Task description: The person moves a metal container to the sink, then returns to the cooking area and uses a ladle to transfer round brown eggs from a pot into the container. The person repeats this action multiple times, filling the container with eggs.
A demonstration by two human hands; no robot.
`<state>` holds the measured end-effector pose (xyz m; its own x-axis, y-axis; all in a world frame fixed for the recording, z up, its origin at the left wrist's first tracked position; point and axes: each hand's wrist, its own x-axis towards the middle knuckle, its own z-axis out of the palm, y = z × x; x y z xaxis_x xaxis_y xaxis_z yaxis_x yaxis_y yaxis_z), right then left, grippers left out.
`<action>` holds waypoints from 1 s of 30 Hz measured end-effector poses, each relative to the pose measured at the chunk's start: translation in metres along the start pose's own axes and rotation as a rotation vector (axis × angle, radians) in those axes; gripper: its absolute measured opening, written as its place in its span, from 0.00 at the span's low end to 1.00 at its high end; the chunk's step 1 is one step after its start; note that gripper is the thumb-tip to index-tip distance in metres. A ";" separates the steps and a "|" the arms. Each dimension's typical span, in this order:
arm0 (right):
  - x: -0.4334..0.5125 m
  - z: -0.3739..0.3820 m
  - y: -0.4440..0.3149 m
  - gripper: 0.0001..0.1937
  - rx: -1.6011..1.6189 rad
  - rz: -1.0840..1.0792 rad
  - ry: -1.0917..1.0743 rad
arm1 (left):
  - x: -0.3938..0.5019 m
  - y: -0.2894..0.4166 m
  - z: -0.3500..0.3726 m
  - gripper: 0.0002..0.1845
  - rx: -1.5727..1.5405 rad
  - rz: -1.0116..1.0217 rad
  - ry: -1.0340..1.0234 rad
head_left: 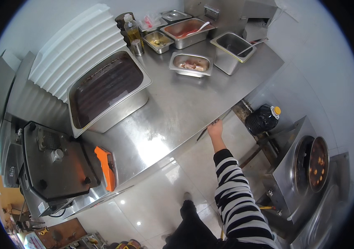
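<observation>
My right hand [216, 127], in a black-and-white striped sleeve, is closed around a thin dark object [201, 134] at the front edge of a stainless steel table [177, 124]. The fingers partly hide this object, so its kind cannot be told. My left hand is out of view. On the table, beyond my right hand, a small steel pan [206, 71] holds pieces that look like meat. Beside it stands a deep steel container [227, 63] with a utensil handle over its rim. A large steel pan [114, 109] of dark liquid stands to the left.
An orange tool or holder [106, 169] lies beside a black-lidded machine [61, 162]. At the back are a red-sauce pan [192, 39], an oil bottle [131, 31] and a shaker [137, 48]. Right are a dark jug [261, 119] and a stove [286, 180] with a food-filled pan [318, 165].
</observation>
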<state>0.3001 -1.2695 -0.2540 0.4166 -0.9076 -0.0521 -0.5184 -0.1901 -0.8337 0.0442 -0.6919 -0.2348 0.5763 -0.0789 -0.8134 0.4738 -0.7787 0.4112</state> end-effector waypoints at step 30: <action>-0.110 -0.130 0.070 0.30 -0.401 -0.342 0.161 | -0.037 -0.003 -0.040 0.19 0.035 -0.001 -0.192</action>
<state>0.1209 -1.2321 -0.2352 0.5076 -0.8090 0.2963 -0.6304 -0.5832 -0.5123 0.0482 -0.6617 -0.1890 0.4364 -0.1927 -0.8789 0.4492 -0.7997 0.3984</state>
